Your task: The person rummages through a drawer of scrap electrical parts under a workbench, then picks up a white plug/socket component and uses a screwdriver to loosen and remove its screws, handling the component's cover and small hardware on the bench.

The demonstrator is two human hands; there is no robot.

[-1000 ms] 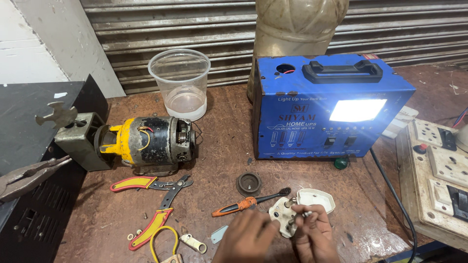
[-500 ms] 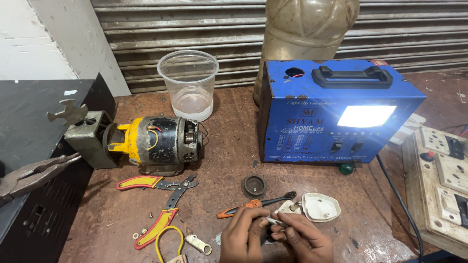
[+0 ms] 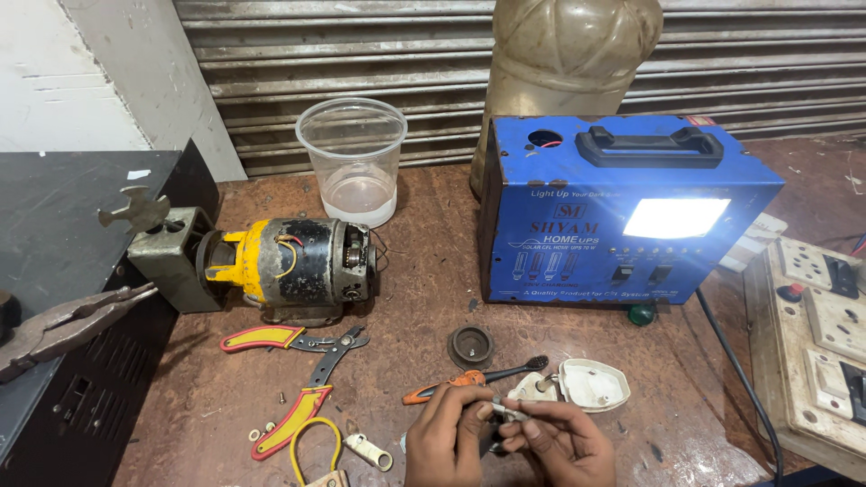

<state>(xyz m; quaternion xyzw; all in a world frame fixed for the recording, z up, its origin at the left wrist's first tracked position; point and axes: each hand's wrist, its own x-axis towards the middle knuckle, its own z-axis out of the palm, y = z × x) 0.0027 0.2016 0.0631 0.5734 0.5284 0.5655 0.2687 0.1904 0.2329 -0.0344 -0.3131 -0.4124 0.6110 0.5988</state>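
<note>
Pinching plug part (image 3: pixel 532 390), left hand (image 3: pixel 448 437), right hand (image 3: pixel 559 442), seemingly

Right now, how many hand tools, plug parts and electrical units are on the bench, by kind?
Hand tools: 3, the red-handled pliers, grey pliers, orange screwdriver.
White plug parts: 2, cover, base.
Electrical units: 3, motor, blue power box, switchboard.
Total: 8.

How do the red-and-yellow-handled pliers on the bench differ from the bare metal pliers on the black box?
The red-and-yellow pliers have coloured handle sleeves; the bare metal pliers look plain, dull and rusty. The coloured pair lies on the brown bench with its handles spread wide; the bare pair rests on the black box at the left, handles nearly together. Neither hand touches either pair.
</note>
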